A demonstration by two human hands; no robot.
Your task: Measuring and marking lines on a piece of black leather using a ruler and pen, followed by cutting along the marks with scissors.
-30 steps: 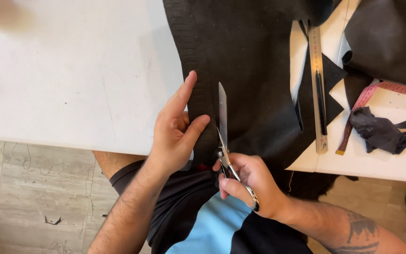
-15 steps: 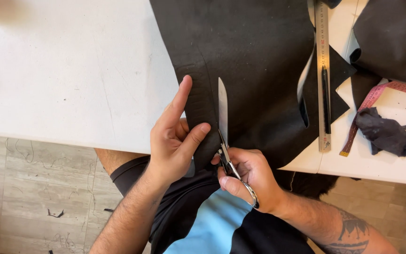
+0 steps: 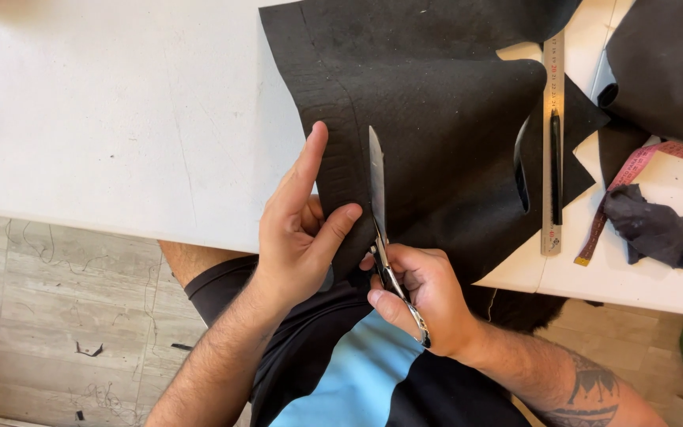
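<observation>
The scissors (image 3: pixel 379 213) stand nearly upright in the middle of the frame, their long axis running from the handles at lower centre up to the tip, which points toward the top edge and leans a little to the left. The blades look close together, lying on the black sheet (image 3: pixel 436 119) near its left border; whether they are fully closed I cannot tell.

The sheet covers the upper centre of the frame on the white table (image 3: pixel 120 119), and its lower edge hangs over the table's near rim.

The left hand (image 3: pixel 298 237) comes up from the lower left, forearm slanting toward the centre. Its index finger is stretched out straight along the sheet's left strip, pointing up and slightly right, while the thumb presses on the sheet just beside the blades. The other fingers are tucked under, hidden.

The right hand (image 3: pixel 424 296) comes in from the lower right, with a tattoo on the forearm. Its fingers are curled through and around the scissors' handles, gripping them firmly at the table's edge.

At the right lie a steel ruler (image 3: pixel 552 142), set upright in the frame, a pink tape (image 3: pixel 634 178) and a dark scrap (image 3: pixel 658 229).
</observation>
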